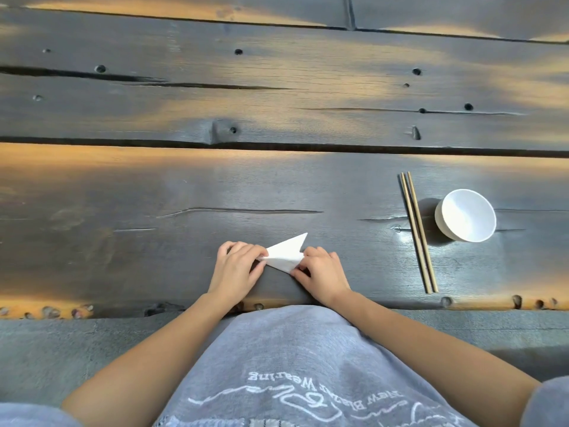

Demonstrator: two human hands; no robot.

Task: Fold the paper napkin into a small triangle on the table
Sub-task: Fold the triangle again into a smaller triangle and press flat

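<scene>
A white paper napkin [285, 254], folded into a pointed triangular shape, lies on the dark wooden table [154, 195] near its front edge. One tip points up and to the right. My left hand [237, 266] pinches the napkin's left corner between thumb and fingers. My right hand [320, 272] holds the lower right edge, fingertips pressed on the paper. Both hands cover parts of the napkin's edges.
A pair of wooden chopsticks [418, 232] lies lengthwise to the right of the napkin. A white bowl [465, 215] stands just right of the chopsticks. The table's front edge [400, 303] runs close below my hands, with my grey shirt beneath it.
</scene>
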